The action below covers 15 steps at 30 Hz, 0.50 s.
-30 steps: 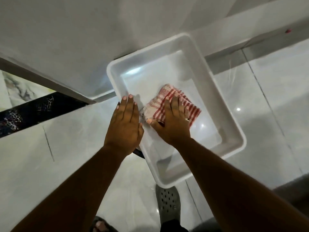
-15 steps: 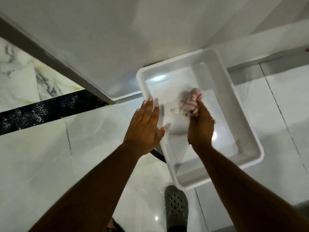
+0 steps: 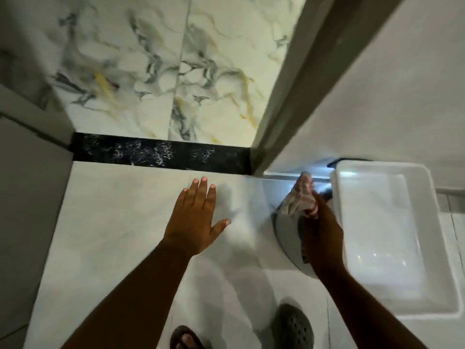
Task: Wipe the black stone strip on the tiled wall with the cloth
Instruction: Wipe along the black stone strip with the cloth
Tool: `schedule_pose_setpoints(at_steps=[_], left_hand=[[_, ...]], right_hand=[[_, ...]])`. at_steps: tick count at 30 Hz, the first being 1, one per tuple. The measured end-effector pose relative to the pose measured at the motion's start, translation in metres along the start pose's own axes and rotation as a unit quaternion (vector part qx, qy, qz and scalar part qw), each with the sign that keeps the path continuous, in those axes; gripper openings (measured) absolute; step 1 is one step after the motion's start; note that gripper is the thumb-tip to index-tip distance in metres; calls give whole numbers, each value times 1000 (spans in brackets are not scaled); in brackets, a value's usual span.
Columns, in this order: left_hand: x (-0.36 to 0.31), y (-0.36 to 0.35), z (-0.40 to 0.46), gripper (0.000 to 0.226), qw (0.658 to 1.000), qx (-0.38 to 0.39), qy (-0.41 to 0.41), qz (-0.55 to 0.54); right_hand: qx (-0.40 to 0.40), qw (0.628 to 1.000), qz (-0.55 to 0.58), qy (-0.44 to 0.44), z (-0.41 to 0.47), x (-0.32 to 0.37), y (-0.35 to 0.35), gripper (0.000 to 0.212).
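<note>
Strip [image 3: 161, 156]: one black stone band with white speckles, running level across the wall above the left hand, between a veined marble tile above and plain pale tiles below; its right end meets a grey frame.
Left hand [image 3: 195, 220]: flat and spread, fingers toward the strip, thumb out to the right; whether it presses on the pale tile cannot be told.
Cloth [image 3: 300, 200]: one, bunched and blurred, pale with a red-striped edge, gripped in the right hand and sticking up past the fingers, right of and a little below the strip's right end.
Right hand [image 3: 320, 229]: closed round the cloth, between the left hand and the tub.
Tub [image 3: 427, 303]: one white rectangular tub, just right of the right hand.
Shoes [image 3: 294, 326]: two, below both hands.
Obstruction: nothing covers the strip.
</note>
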<state>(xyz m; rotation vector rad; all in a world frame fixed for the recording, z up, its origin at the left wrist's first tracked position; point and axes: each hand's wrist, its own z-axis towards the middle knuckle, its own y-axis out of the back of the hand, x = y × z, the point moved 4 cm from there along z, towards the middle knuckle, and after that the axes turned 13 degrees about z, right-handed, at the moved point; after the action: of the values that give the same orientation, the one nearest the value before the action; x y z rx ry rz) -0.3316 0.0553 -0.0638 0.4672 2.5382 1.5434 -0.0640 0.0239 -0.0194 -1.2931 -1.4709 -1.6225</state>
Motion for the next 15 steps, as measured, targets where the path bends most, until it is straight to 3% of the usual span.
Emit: schedule_pose_setpoints(at_steps=[1, 4, 7, 11, 15], left_hand=[[20, -3, -3, 99, 1000, 5, 10, 2], [68, -14, -1, 103, 999, 17, 31, -5], [109, -34, 14, 116, 998, 46, 33, -16], [162, -71, 52, 126, 997, 75, 21, -7], [198, -131, 116, 125, 995, 103, -3, -5]], right_hand=[[38, 999, 31, -19, 1, 6, -23, 32], [124, 987, 55, -81, 19, 8, -83, 64], [133, 985, -28, -111, 50, -13, -141, 34], [144, 977, -35, -150, 118, -56, -218, 34], [144, 981, -108, -66, 201, -104, -279, 32]])
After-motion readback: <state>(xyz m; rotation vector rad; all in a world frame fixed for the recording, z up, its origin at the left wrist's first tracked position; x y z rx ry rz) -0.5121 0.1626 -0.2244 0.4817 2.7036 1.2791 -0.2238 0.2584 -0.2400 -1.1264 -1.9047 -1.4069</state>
